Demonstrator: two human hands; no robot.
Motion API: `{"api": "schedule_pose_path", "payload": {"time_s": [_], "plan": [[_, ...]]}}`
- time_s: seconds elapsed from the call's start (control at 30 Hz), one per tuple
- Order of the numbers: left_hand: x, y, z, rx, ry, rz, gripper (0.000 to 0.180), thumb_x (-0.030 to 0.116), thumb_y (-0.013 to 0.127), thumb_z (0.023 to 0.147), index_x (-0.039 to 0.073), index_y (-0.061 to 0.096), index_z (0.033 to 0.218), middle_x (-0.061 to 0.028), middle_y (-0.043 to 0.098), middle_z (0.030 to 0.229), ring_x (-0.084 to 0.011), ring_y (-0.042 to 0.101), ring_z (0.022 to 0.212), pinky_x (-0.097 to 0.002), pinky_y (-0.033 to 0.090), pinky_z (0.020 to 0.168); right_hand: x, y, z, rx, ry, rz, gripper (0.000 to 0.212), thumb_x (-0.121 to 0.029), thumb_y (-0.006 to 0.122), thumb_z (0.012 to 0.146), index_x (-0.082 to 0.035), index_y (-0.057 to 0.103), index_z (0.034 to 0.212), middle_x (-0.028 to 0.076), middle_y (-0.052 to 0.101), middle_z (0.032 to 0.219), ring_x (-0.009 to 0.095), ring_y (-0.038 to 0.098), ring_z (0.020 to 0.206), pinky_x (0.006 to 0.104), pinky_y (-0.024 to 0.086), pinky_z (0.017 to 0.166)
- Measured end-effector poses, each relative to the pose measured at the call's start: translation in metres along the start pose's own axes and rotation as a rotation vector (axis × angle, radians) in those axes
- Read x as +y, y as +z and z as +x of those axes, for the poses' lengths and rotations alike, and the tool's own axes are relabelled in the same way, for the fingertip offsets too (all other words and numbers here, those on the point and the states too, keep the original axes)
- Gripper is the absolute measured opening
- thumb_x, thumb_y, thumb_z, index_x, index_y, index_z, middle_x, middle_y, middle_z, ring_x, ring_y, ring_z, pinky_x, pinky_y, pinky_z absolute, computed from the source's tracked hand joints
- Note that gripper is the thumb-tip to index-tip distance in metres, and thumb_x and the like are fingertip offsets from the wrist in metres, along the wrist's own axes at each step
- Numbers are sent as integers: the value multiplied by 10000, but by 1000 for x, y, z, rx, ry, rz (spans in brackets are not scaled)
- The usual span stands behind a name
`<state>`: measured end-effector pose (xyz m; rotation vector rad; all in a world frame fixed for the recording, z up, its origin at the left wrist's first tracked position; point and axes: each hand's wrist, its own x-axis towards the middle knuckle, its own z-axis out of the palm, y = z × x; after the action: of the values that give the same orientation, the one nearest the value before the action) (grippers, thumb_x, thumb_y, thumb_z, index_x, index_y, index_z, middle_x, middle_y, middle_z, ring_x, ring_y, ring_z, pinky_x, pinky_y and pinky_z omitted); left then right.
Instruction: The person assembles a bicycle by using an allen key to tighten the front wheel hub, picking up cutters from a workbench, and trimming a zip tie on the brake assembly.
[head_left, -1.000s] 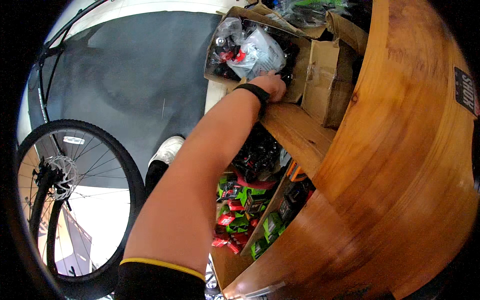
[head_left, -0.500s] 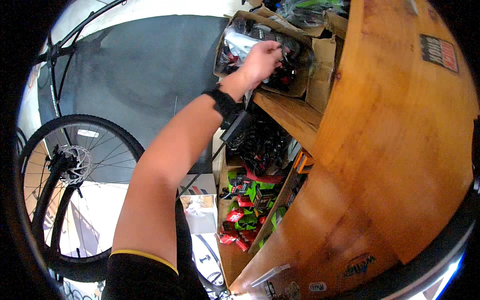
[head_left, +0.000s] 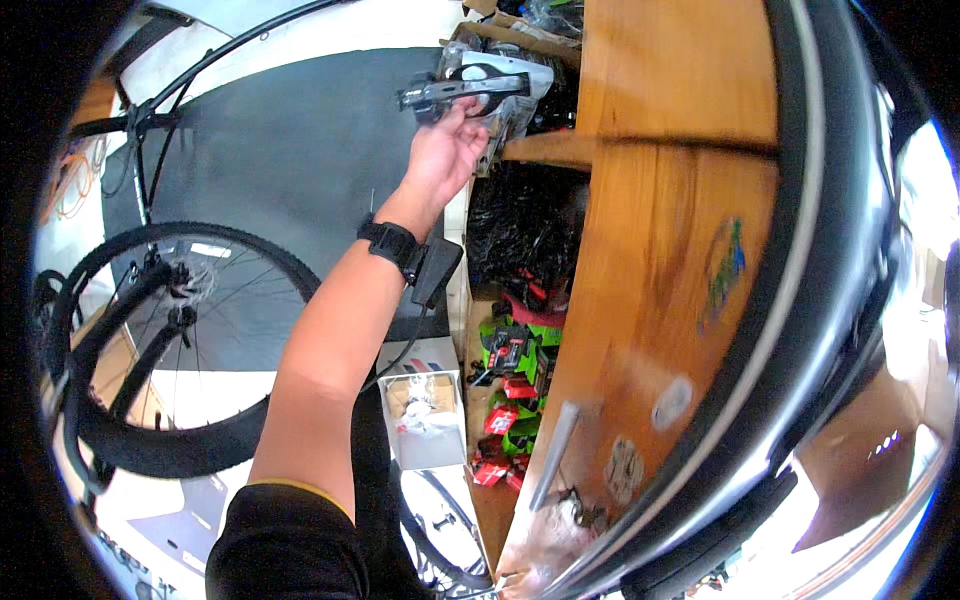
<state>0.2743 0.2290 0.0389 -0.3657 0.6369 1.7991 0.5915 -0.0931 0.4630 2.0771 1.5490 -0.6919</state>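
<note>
My left hand [head_left: 445, 157] is raised in front of the shelf, palm partly turned up, with its fingertips closed on a black and grey lever-shaped bike part [head_left: 432, 98]. The part has a long grey arm and a dark curved piece beneath; its exact kind is unclear. Just behind it, a silvery plastic bag [head_left: 540, 78] and clear wrapping show at the cardboard box [head_left: 512, 36] on the upper shelf. A black strap with a small dark device [head_left: 393, 243] circles my left wrist. My right hand is out of view.
A bicycle wheel [head_left: 290, 262] stands at left before a dark grey wall panel [head_left: 300, 130]. Black-wrapped items [head_left: 525, 225] and red and green packages [head_left: 520, 387] fill lower shelves. A wooden side panel [head_left: 680, 70] and a blurred tyre and rim [head_left: 820, 250] border the right.
My left hand has come out of the box toward the left and now holds the bike part. The view has shifted, bringing a wheel rim in at the right.
</note>
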Motion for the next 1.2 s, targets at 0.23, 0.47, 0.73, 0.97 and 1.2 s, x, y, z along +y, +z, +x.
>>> {"api": "schedule_pose_path", "payload": {"time_s": [0.23, 0.47, 0.73, 0.97, 1.2], "plan": [[-26, -36, -138, -61, 81, -161, 175, 114, 527, 973, 31, 602, 1108, -102, 621, 1080, -119, 529, 765, -285, 497, 804, 48, 34, -48, 68, 22, -106, 810, -326, 781, 720, 75, 394, 1308, 223, 543, 954, 379, 546, 901, 503, 448, 846], [-27, -65, -351, -42, 14, 128, 161, 118, 520, 982, 42, 570, 1114, -70, 611, 1028, -115, 524, 771, -290, 478, 771, 59, 53, -42, 433, -390, 121, 460, -139, 755, 671, 67, 467, 965, 234, 455, 914, 430, 471, 926, 448, 438, 797], [51, -11, -619, -541, 68, 1057, 81, 71, 539, 955, 26, 562, 1018, -45, 636, 836, -94, 517, 672, -245, 452, 647, 100, 72, -127, 497, -673, 456, 659, -280, 780, 738, 67, 430, 1176, 262, 497, 1085, 420, 513, 1014, 438, 445, 878], [141, 41, -794, -1198, 600, 1817, 115, 57, 667, 847, -20, 618, 918, -102, 602, 693, -184, 565, 569, -297, 442, 545, 71, 124, -252, -201, -690, 1231, 695, -419, 689, 856, 45, 393, 1281, 170, 613, 960, 183, 621, 774, 317, 518, 671], [180, 27, -862, -1246, 602, 1880, 345, 34, 650, 845, -55, 572, 1169, -161, 662, 873, -258, 621, 675, -330, 504, 632, 70, 129, -306, -342, -630, 1455, 597, -263, 787, 797, 47, 445, 1175, 120, 606, 928, 132, 611, 749, 267, 523, 646]]}}
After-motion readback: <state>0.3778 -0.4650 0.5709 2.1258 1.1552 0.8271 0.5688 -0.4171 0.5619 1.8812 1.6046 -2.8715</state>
